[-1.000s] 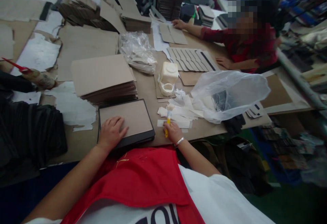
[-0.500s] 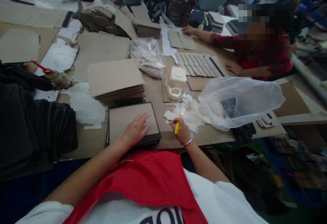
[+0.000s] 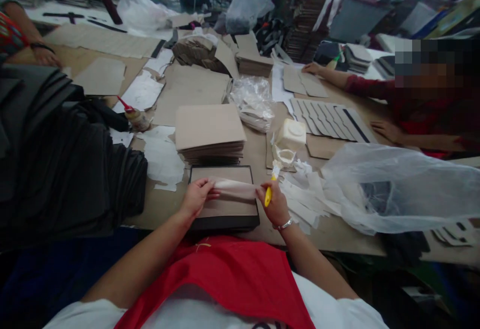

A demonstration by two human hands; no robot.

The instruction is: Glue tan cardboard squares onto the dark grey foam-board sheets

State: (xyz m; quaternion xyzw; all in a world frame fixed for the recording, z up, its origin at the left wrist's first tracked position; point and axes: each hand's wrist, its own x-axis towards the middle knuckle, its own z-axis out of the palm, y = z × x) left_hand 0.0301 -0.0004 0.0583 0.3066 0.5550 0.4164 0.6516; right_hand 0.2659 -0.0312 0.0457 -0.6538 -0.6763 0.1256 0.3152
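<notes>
My left hand [image 3: 197, 196] pinches one end of a pale paper strip [image 3: 234, 188]. My right hand [image 3: 275, 204] pinches the other end and also grips a yellow-handled brush [image 3: 269, 190]. The strip is stretched above a black-edged board with a brown cardboard face [image 3: 225, 209], which lies at the table's near edge in front of me. A heap of white paper strips [image 3: 305, 196] lies just right of my right hand.
A stack of brown cardboard sheets [image 3: 209, 134] sits behind the board. A white glue tub [image 3: 291, 136] and a clear plastic bag [image 3: 401, 189] lie to the right. Black material [image 3: 63, 159] is piled left. A co-worker's hands [image 3: 386, 130] rest near cut pieces [image 3: 330, 119].
My left hand has lifted off the board's face and taken one end of a paper strip. My right hand brought the strip over from the heap. The view tilted up.
</notes>
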